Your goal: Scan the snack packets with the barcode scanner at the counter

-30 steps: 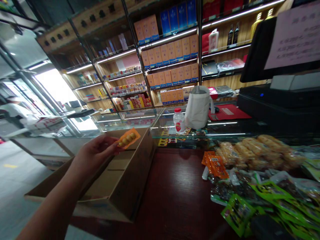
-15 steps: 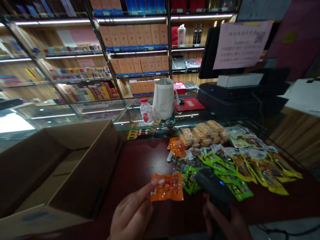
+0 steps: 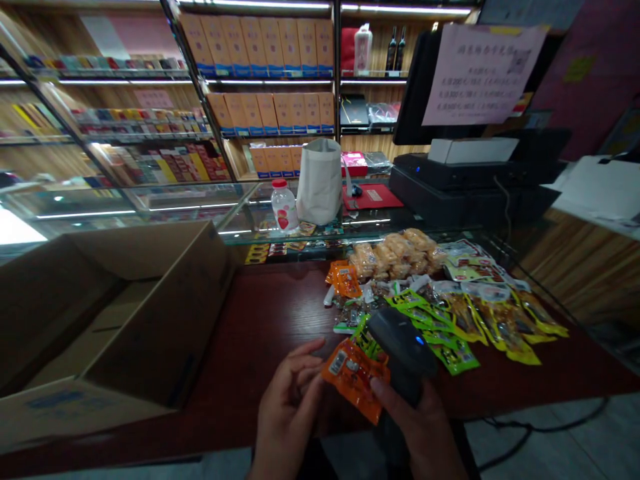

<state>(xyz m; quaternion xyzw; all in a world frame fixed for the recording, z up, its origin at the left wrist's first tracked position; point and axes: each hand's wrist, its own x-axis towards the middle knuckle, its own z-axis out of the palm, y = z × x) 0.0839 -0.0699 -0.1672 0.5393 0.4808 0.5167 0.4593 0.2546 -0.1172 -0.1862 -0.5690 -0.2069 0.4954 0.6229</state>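
packet (image 3: 355,380) now at scanner (image 3: 400,347) | hands grip both (shop) | dark wooden counter (image 3: 270,320)

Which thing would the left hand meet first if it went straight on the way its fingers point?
The left hand points up-right; first comes the orange snack packet at its fingertips, probably.

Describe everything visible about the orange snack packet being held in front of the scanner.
The orange snack packet is a small, flat, glossy plastic pouch with a white label patch near its upper left corner. It is tilted, held above the dark wooden counter between the left hand, whose fingers touch its left edge, and the right hand, whose thumb presses its right side. The black handheld scanner sits directly behind it. It looks sealed; print is unreadable.
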